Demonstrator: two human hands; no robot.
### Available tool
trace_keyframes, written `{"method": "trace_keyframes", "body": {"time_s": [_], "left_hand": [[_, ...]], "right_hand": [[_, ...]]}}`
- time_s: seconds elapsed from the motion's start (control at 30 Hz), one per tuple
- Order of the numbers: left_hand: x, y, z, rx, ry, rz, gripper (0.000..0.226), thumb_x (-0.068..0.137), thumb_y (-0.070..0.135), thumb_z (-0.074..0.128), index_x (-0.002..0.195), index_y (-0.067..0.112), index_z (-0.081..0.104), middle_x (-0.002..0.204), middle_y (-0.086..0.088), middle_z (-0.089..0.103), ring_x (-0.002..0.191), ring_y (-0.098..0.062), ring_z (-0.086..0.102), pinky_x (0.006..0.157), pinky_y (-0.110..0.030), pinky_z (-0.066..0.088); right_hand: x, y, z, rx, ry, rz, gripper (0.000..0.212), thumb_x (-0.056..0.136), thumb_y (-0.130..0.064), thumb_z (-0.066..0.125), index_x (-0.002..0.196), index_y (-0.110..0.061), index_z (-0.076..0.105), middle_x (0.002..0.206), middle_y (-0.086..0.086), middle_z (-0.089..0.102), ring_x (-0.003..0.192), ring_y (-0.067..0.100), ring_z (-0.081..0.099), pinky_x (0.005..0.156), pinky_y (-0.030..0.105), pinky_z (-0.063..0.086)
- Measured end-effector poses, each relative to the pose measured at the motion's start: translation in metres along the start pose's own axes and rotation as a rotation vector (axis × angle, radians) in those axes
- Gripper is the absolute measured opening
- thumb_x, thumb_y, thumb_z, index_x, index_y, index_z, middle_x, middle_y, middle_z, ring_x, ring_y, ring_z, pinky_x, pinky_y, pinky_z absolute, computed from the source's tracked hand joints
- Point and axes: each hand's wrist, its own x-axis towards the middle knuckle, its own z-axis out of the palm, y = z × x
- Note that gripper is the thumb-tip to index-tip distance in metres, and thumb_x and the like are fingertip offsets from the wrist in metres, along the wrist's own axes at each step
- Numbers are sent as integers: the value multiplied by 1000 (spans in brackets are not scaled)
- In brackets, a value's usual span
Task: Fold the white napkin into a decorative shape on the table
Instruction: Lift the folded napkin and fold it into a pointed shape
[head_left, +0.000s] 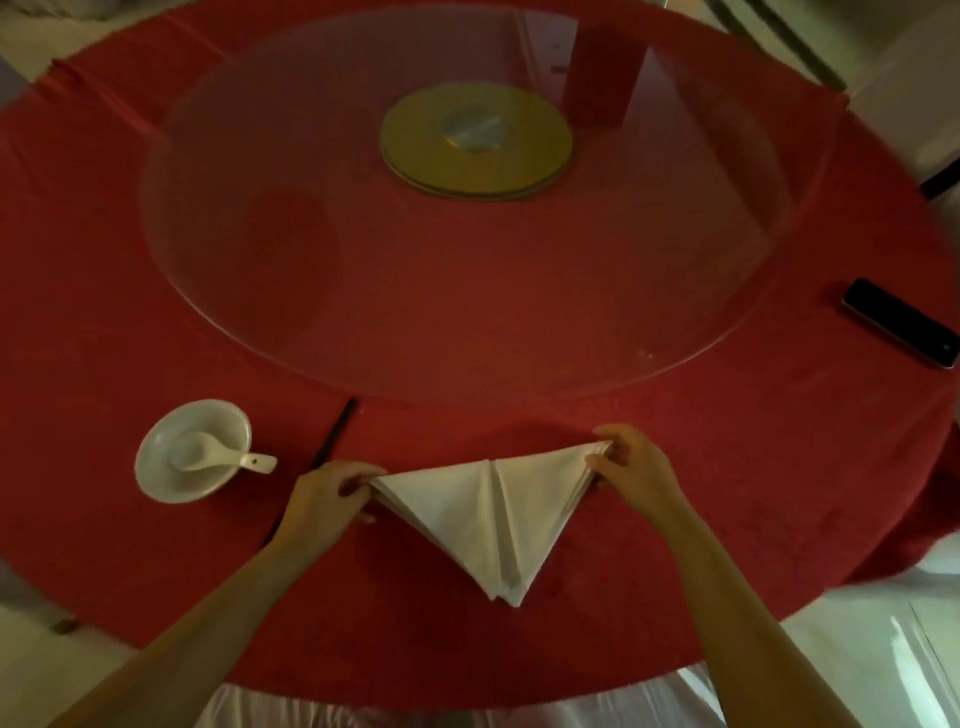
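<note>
You are partway through the fold: the white cloth napkin (485, 512) already lies as a layered triangle, its long edge away from you and its point toward you, with a crease running down the middle. It rests flat on the red cloth of the round bench (675, 493), just in front of the clear glass turntable (363, 234).

Your left hand (324, 496) pinches the left corner of the napkin, fingers closed on the stacked layers. Your right hand (636, 470) pinches the right corner the same way, thumb and fingers shut over the edge. Each grip sits at one end of the long edge, so the napkin spans between your 2 hands.

The next move likely calls for bringing these 2 corners together, either down toward the near point or behind the shape. Keep the layers aligned as you move, since the stacked edges could slip apart. Draw both corners evenly so the centre crease stays straight.

The white ceramic bowl (156, 462) with its white spoon (221, 457) sits well to your left, clear of the work.
</note>
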Motion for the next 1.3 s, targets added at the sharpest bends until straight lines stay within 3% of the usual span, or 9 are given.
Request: {"method": "trace_keyframes", "body": {"time_s": [0.13,0.23,0.33,0.47,0.57,0.7,0.9,1.07,1.3], "left_hand": [[-8,-4,14,390,195,242,27,73,-6,64,92,11,70,96,-7,66,83,-22,65,69,-27,50],[-16,-3,18,684,285,418,31,71,0,68,101,10,68,99,-9,65,89,-30,64,71,-40,51],[-31,4,28,826,301,611,33,80,21,54,111,18,64,106,-6,65,92,-23,56,72,-38,48],[-56,8,50,825,43,886,24,82,24,49,96,21,68,95,2,68,87,-15,58,69,-30,51],[-64,12,61,820,-37,857,25,82,26,48,93,23,70,92,6,69,83,-14,65,71,-27,52],[-60,21,69,764,-47,834,25,80,25,48,86,21,72,85,5,69,79,-15,64,68,-27,52],[-54,27,76,732,-99,809,22,80,29,51,87,20,70,87,4,67,86,-12,48,70,-27,50],[-47,22,73,700,-183,845,15,77,26,65,88,18,72,90,1,67,84,-17,59,73,-29,52],[-58,21,87,639,-82,807,19,80,23,54,85,18,72,80,3,67,84,-12,45,70,-27,41]], "right_hand": [[-34,3,24,-170,166,-124,60,75,-11,73,128,-14,44,126,10,38,98,19,52,81,30,47],[-66,2,43,-302,293,-279,55,74,-12,74,123,-11,48,123,13,44,107,24,50,86,34,48],[-88,0,56,-354,62,-467,38,77,-7,68,113,-11,56,113,8,54,105,23,50,90,34,46],[-99,5,65,-394,-195,-554,37,77,4,50,112,-9,57,111,7,51,103,21,44,92,29,43],[-97,7,64,-393,-199,-552,41,74,7,49,111,-9,58,111,5,50,103,18,42,92,22,36],[-93,8,61,-385,-177,-583,20,80,-1,58,97,-11,64,100,3,58,94,17,49,85,24,43],[-89,8,60,-374,-196,-608,10,80,-5,62,88,-11,64,95,3,59,91,16,50,82,23,43],[-84,9,61,-320,-164,-574,8,80,-5,64,86,-11,66,91,2,60,89,13,50,81,13,34],[-93,13,67,-352,-153,-643,5,78,-12,64,82,-15,63,89,-1,61,86,16,53,78,29,44]]}}
